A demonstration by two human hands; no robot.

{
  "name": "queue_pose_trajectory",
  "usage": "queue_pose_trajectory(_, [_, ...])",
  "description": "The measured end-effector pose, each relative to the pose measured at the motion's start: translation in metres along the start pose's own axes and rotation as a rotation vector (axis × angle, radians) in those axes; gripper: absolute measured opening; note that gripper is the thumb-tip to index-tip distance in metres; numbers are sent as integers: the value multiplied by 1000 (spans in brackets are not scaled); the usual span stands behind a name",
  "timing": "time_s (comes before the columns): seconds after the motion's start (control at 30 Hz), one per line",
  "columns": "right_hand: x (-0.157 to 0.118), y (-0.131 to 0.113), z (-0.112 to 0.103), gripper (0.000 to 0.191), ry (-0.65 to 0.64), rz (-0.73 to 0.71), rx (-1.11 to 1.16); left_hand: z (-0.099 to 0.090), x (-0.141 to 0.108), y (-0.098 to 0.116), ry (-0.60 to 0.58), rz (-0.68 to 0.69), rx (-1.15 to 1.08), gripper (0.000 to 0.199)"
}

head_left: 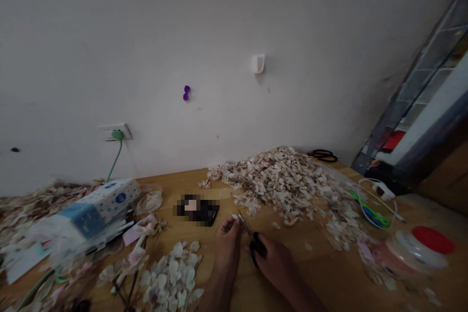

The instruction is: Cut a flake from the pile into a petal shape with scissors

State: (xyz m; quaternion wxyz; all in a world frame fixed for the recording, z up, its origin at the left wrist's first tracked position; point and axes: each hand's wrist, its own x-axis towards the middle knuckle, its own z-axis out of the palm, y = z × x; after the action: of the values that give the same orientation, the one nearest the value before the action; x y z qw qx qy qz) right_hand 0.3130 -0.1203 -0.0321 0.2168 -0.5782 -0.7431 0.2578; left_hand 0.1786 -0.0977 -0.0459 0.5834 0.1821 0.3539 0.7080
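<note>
My left hand point(229, 233) pinches a small whitish petal-like piece point(237, 218) between thumb and fingers, above the wooden table point(208, 278). Black-handled scissors point(257, 243) are in my right hand point(271, 256), just to the right of my left hand. Their blades point up and left, right beside the pale piece. Behind my hands lies a large heap of pale, dry petal-like pieces point(278, 180). A smaller group of rounder whitish pieces point(173, 275) is spread to the left of my left forearm. A dark phone point(204, 212), partly blurred, lies beyond my left hand.
A tissue pack point(98, 209) and pinkish flowers on stems point(133, 261) occupy the left. On the right are a red-lidded jar point(413, 251), a white cable point(378, 200) and green-blue scissors point(371, 214). Another black-handled pair point(324, 155) lies by the wall point(219, 34).
</note>
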Motion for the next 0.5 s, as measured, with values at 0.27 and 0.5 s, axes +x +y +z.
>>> queue_pose_trajectory(0.27, [-1, -1, -3, 27, -2, -14, 20, 1, -1, -2, -3, -10, 21, 21])
queue_pose_trajectory(0.5, [0, 0, -2, 27, -10, -1, 7, 3, -4, 1, -60, -25, 23, 19])
